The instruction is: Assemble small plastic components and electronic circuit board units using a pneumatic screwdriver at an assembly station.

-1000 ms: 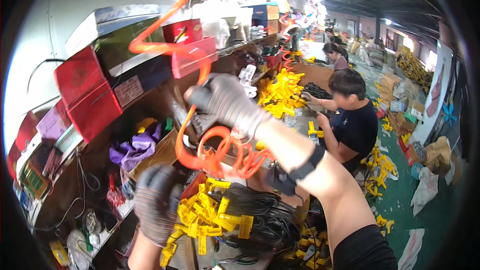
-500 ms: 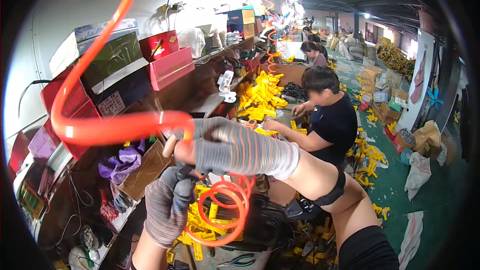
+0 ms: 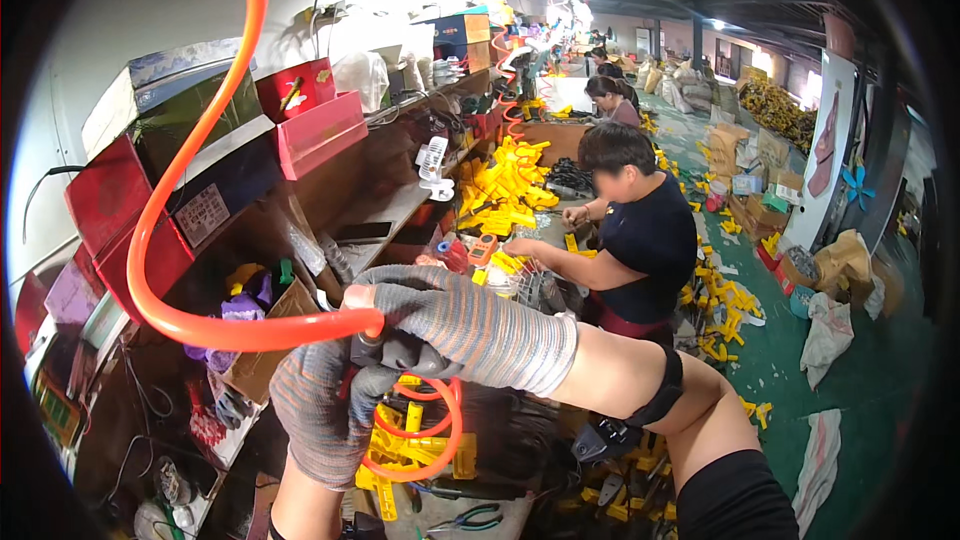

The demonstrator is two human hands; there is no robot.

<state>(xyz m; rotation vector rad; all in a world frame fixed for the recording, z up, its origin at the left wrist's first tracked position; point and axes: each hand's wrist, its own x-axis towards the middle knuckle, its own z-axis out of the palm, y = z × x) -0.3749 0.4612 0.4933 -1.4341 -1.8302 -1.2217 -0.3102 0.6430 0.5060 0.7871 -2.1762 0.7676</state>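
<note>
A glossy orange coiled hose (image 3: 200, 185) hangs from above and curves down to my hands. My right hand (image 3: 450, 325), in a striped grey knit glove with a bare thumb tip, is closed around the hose end. A dark fitting (image 3: 368, 348) on the hose end sits between my two hands, mostly covered by fingers. My left hand (image 3: 325, 405), gloved alike, is closed on the fitting's lower side. Loops of orange hose hang just below, over yellow plastic parts (image 3: 405, 445) on the bench.
Green-handled pliers (image 3: 470, 520) lie at the bench's near edge. To the left, a shelf carries boxes, including a pink box (image 3: 322, 135). Farther along, a co-worker in a dark shirt (image 3: 645, 250) works beside a yellow pile (image 3: 505, 185). Yellow parts litter the green floor (image 3: 760, 360).
My right hand has come down slightly and closer against my left hand. The hose near my hands hangs lower. The view has shifted slightly.
</note>
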